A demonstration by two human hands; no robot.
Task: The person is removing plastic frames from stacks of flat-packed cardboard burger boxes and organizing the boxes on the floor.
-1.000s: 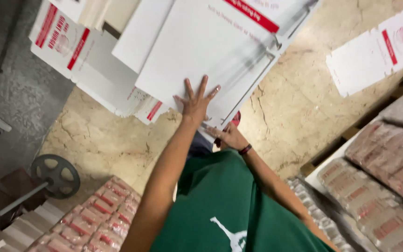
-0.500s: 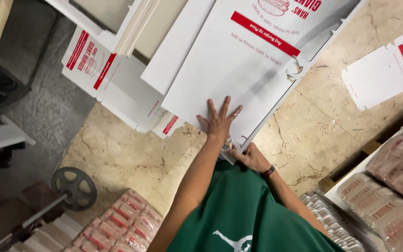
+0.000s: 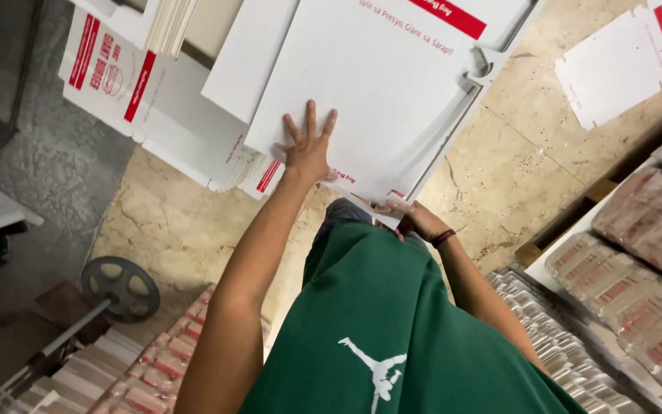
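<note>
Flat cartons (image 3: 392, 100) atop floor (image 3: 185, 230)

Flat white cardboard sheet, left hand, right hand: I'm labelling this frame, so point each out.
Flat white cardboard sheet (image 3: 392, 84), head view, bare middle of its face.
Left hand (image 3: 308, 149), head view, back of hand.
Right hand (image 3: 415, 218), head view, knuckles.

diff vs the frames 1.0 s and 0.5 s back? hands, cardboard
Little changed. The left hand stays spread flat on the white flat cardboard sheet; the right hand stays at the sheet's near corner edge. The view has shifted, so the sheet and hands sit a bit further right and larger in frame. Nothing was picked up or let go. The stack of flat boxes and the stone floor are unmoved.
</note>
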